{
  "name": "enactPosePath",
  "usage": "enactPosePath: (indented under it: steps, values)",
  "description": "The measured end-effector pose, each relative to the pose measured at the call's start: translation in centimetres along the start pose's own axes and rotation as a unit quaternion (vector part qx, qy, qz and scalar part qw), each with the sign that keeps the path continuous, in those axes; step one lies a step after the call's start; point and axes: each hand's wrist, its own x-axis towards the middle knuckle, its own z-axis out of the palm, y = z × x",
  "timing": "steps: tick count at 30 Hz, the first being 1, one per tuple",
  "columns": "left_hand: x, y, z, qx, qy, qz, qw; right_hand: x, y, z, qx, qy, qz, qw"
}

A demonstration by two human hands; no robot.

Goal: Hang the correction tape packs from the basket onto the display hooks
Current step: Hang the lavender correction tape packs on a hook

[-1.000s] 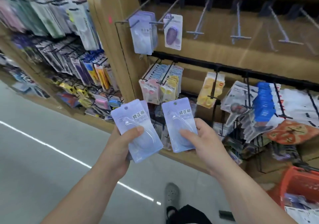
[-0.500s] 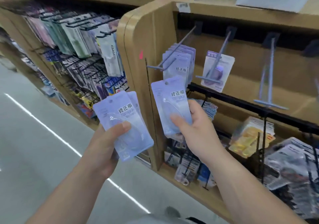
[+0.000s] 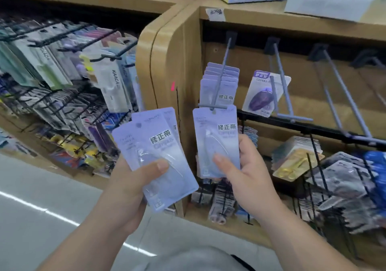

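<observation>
Right hand (image 3: 248, 172) pinching single pale lilac correction tape pack (image 3: 217, 143), hang hole at grey metal hook (image 3: 221, 76) tip. Left hand (image 3: 129, 179) gripping fanned spare packs (image 3: 158, 156). Imo: square hole up, slide straight back.

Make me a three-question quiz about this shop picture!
1. Where is the single pale lilac card-and-plastic correction tape pack that the right hand holds?
A. On the floor
B. At the front tip of the leftmost grey metal hook
C. On the top shelf
2. What colour are the fanned packs in the left hand?
A. Red
B. Black
C. Pale lilac
3. What is the left hand doing?
A. Gripping the packs
B. Hanging empty
C. Pushing a box
Answers: B, its top sits at the hook's tip; C, all look pale lilac; A, the thumb presses over them.
</observation>
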Motion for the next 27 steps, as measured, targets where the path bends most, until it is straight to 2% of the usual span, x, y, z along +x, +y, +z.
enactPosePath:
  steps: [5,10,20,27]
  values:
    - [0.6,0.7,-1.3,0.016,-0.063,-0.042,0.997,-0.9,-0.2,1.9,-0.002,0.082,-0.009,0.997]
    - [1.6,1.4,-2.0,0.012,-0.11,-0.054,0.992,-1.5,-0.6,3.4,-0.02,0.119,-0.023,0.992]
    - [2.7,2.4,-2.3,-0.004,-0.135,-0.076,0.988,-0.2,-0.5,4.8,-0.031,0.197,-0.022,0.98]
    - [3.1,2.1,-2.5,0.0,-0.132,-0.086,0.988,0.2,-0.4,4.5,-0.021,0.188,-0.017,0.982]
